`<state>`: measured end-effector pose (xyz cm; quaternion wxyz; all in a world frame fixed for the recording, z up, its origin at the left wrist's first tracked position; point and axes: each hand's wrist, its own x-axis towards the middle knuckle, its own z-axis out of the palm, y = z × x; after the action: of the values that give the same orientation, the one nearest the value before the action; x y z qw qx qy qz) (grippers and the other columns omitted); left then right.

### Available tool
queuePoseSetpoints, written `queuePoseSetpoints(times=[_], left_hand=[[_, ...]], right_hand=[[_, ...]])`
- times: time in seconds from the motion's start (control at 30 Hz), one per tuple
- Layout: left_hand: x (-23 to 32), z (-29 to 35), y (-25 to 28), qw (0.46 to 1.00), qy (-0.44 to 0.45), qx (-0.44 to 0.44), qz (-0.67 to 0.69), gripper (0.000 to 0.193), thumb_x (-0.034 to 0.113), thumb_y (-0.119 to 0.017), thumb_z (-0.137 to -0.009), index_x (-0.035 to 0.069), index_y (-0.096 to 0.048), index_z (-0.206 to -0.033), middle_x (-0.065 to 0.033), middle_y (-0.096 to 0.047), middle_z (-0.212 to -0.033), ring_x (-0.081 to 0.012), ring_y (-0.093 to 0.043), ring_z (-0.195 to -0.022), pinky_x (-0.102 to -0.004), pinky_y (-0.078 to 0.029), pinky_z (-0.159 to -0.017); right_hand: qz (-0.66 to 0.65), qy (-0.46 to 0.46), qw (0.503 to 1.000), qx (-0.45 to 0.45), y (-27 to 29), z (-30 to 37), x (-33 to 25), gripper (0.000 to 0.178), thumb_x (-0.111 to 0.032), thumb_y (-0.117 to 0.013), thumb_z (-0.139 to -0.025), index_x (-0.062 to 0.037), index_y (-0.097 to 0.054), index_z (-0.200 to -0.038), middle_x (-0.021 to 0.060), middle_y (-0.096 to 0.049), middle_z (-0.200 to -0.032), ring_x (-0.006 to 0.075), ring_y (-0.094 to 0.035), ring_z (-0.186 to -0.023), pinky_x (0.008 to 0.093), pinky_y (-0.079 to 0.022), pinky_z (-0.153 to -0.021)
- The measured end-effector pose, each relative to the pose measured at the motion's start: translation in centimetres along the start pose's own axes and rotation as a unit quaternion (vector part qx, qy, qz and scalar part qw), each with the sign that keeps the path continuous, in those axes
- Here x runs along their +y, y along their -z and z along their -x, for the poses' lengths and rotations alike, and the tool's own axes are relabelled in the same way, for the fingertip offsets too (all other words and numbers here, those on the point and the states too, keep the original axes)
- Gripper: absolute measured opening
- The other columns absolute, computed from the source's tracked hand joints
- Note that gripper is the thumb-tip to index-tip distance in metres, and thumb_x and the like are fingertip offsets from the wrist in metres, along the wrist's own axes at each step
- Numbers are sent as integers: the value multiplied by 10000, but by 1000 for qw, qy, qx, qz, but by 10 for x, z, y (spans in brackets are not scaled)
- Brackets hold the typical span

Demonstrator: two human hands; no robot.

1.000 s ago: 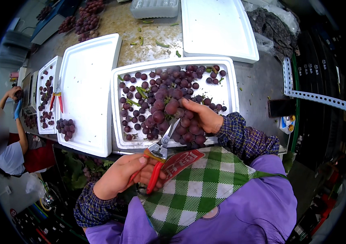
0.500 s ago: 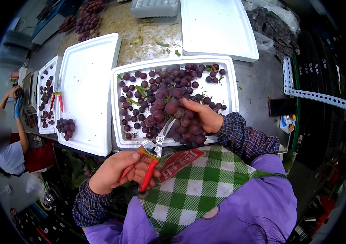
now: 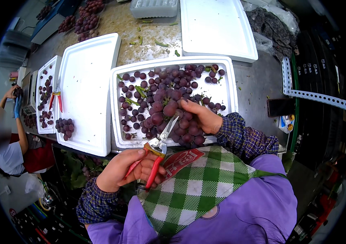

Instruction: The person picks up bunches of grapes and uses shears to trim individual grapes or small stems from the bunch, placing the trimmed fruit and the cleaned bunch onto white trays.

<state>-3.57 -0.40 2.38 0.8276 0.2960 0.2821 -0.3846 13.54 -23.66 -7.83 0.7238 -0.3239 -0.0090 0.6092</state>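
My left hand (image 3: 134,168) is closed round the red handles of pruning shears (image 3: 159,143). Their pointed blades, slightly apart, reach up into a large bunch of purple grapes (image 3: 186,129). My right hand (image 3: 202,116) grips that bunch from its right side, thumb on top; the other fingers are mostly hidden behind the grapes. The bunch hangs over the near side of a white foam tray (image 3: 234,93). Loose grapes (image 3: 135,114) and green stem pieces (image 3: 141,91) lie scattered inside the tray.
Left stands another white foam tray (image 3: 85,81) with a small grape bunch (image 3: 64,128). Beyond it, red-handled shears (image 3: 58,97) rest by a narrow tray of grapes (image 3: 45,91). A foam lid (image 3: 217,28) lies at the back. A phone (image 3: 280,107) is right. A co-worker (image 3: 12,156) works far left.
My left hand has moved slightly right and up with the shears, bringing the blades further into the bunch. My right hand still holds the grapes in nearly the same place.
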Motion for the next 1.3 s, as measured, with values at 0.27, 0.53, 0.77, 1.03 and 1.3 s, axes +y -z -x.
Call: queuePoseSetpoints(times=[0.27,0.53,0.77,1.03,1.3], left_hand=[[1,-4,-4,998,-16,13,-52,481,294,-386,-1065,-127,-515,-1258,-250,-685,-1021,-324,-709,-830,-398,-591,-766],[46,19,-64,926,-201,138,-288,490,320,-478,-1015,-98,-542,-1263,-198,-688,-956,-270,-691,-796,-355,-561,-743],[96,51,-64,611,-97,248,-745,281,165,-644,-919,-19,-642,-1131,-235,-648,-815,-397,-636,-720,-414,-495,-647],[109,68,-74,559,-16,201,-805,258,173,-715,-847,-3,-668,-1031,-186,-652,-806,-378,-639,-724,-427,-504,-651],[98,63,-90,389,-3,180,-904,254,211,-736,-807,2,-630,-904,-101,-601,-738,-286,-627,-712,-400,-507,-645]], right_hand=[[-40,10,998,52,-9,-1,4,408,-433,-485,-1041,-88,-580,-1237,-12,-638,-941,69,-611,-750,237,-554,-690],[-18,8,999,-27,2,-2,5,452,-398,-465,-1049,-84,-472,-1374,33,-618,-1161,113,-647,-942,279,-588,-740],[12,14,998,-66,16,-10,10,623,-355,-547,-1019,-69,-289,-1509,98,-540,-1331,179,-616,-1101,308,-554,-865],[197,-77,974,-87,6,-7,-10,747,-424,-608,-981,-40,-284,-1534,114,-471,-1406,199,-449,-1301,351,-393,-1073],[339,-108,922,-151,9,-24,4,845,-497,-653,-935,-28,-291,-1537,181,-470,-1411,255,-475,-1292,366,-406,-1065]])
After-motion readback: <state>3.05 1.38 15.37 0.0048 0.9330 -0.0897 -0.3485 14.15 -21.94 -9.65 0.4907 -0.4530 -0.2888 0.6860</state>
